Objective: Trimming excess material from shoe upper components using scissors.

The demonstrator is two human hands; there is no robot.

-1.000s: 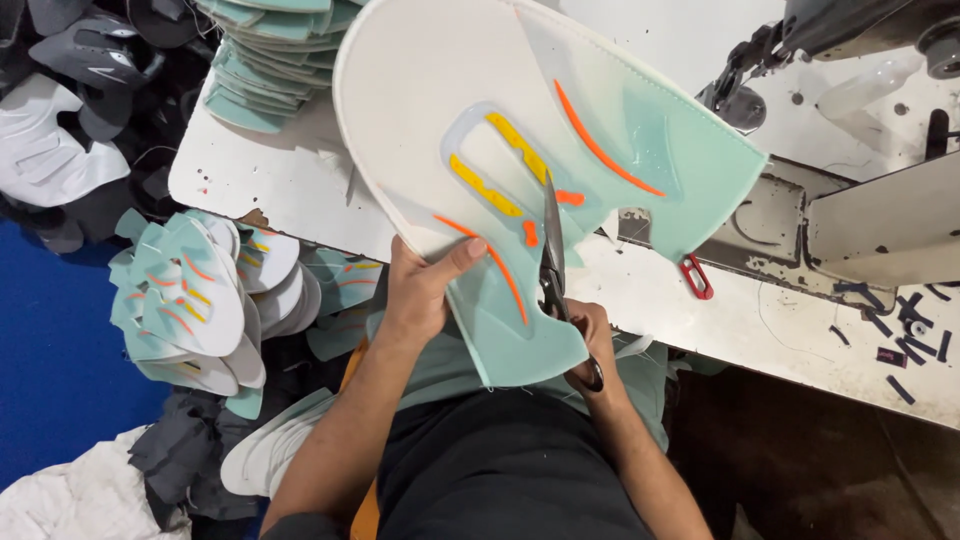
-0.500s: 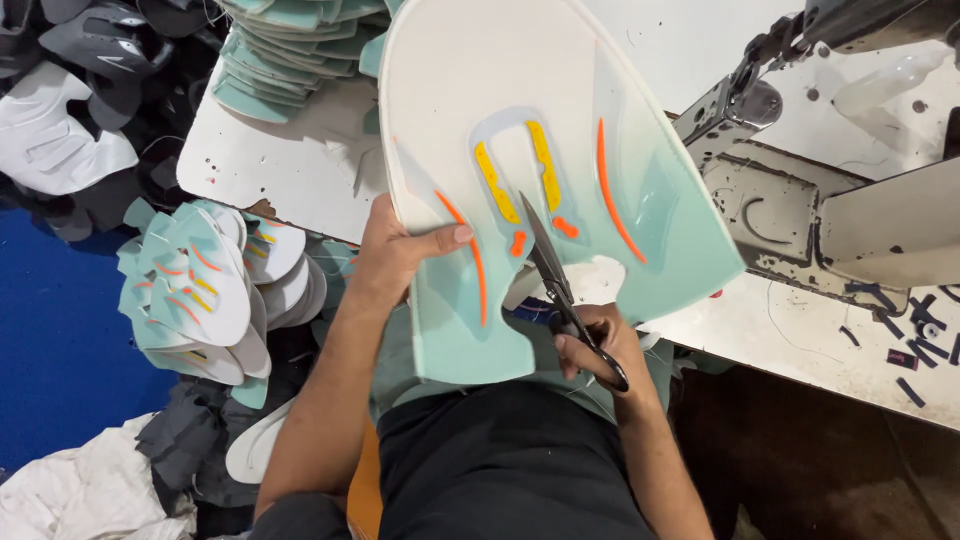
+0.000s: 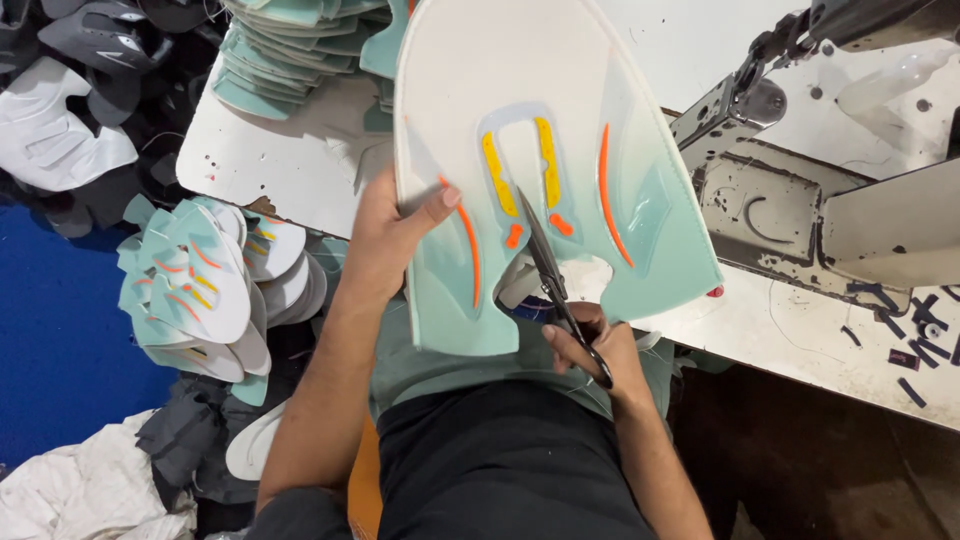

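Note:
My left hand (image 3: pixel 385 235) grips the left edge of a flat shoe-upper panel (image 3: pixel 560 120), white fading to mint green, with orange and yellow stripes. The panel is held upright in front of me over the table edge. My right hand (image 3: pixel 590 350) holds black scissors (image 3: pixel 548 268), their blades pointing up into the cut-out slot in the middle of the panel. The lower centre of the panel has a rounded opening where the scissors enter.
A sewing machine (image 3: pixel 800 170) stands on the white table (image 3: pixel 270 160) at right. Stacked mint panels (image 3: pixel 290 50) lie at the table's back left. More finished panels (image 3: pixel 195 280) pile at lower left above a blue floor (image 3: pixel 50 340). Dark scraps (image 3: pixel 915 345) litter the right table edge.
The panel has turned clockwise to stand more upright and nearer the camera. The scissors have moved up into the central slot, and my left thumb has shifted along the panel's left edge.

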